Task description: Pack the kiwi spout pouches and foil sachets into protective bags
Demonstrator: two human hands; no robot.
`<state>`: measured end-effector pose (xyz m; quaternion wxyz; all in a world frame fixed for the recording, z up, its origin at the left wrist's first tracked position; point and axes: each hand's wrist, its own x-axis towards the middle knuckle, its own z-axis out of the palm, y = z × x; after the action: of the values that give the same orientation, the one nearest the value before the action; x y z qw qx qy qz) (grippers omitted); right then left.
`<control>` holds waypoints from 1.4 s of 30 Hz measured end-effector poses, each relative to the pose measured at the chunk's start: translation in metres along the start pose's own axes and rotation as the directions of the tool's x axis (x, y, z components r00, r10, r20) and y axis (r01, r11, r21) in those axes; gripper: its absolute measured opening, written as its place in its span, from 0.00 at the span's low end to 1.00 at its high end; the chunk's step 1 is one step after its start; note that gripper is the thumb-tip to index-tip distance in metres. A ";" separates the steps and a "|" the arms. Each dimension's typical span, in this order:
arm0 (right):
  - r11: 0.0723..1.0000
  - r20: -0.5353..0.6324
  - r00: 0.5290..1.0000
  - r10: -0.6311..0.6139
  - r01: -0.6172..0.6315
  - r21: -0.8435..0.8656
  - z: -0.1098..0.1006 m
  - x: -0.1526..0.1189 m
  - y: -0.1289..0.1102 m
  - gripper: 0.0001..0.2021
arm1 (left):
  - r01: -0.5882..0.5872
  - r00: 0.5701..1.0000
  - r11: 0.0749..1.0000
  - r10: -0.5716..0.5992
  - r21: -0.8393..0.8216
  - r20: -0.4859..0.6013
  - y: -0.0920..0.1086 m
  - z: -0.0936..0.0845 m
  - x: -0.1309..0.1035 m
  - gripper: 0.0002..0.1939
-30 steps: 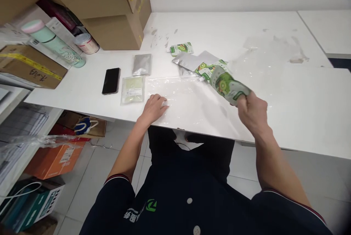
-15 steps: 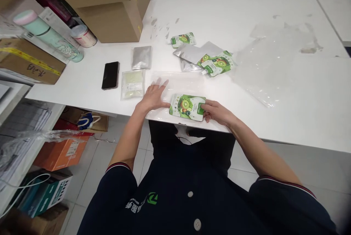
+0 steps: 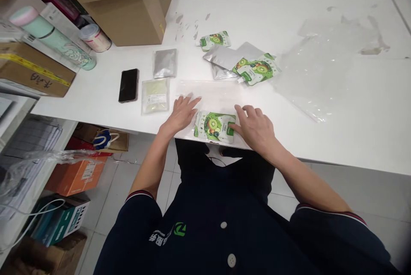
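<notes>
Front pouch [image 3: 214, 127]: in the head view, lying flat at the near edge of the table [image 3: 340, 138], between both hands, on or in a clear bag [image 3: 215, 92]; cannot tell which.
Left hand [image 3: 182, 113]: spread over the bag, just beside the pouch's left end.
Right hand [image 3: 255, 128]: loosely spread, thumb at the pouch's right end; cannot tell whether pressing.
Rear pouches [image 3: 257, 70]: two, fruit-printed like the front one.
Silver pouches [image 3: 221, 56]: at least two, overlapping.
Silver packet [image 3: 165, 63]: one.
Pale green packet [image 3: 156, 94]: one.
Phone [image 3: 129, 85]: one.
</notes>
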<state>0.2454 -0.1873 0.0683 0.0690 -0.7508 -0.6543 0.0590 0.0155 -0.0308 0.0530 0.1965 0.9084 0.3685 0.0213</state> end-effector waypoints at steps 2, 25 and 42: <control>0.970 -0.105 0.966 -0.238 0.242 0.033 0.003 -0.008 0.004 0.28 | -0.052 0.998 0.998 0.052 -0.027 0.029 0.004 -0.002 -0.013 0.29; 0.758 -0.047 0.760 -0.648 0.650 0.051 0.029 -0.017 0.016 0.17 | -0.228 0.969 0.870 0.245 0.437 0.019 -0.014 -0.023 0.033 0.21; 0.688 0.275 0.894 -0.353 0.049 0.724 -0.017 0.099 0.049 0.21 | -0.074 0.984 0.997 0.075 -0.014 0.164 0.035 -0.062 0.030 0.35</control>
<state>0.3095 -0.0966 0.0761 0.2212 -0.5617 -0.6623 0.4438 0.0490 -0.0117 0.1201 0.2286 0.9194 0.3168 -0.0449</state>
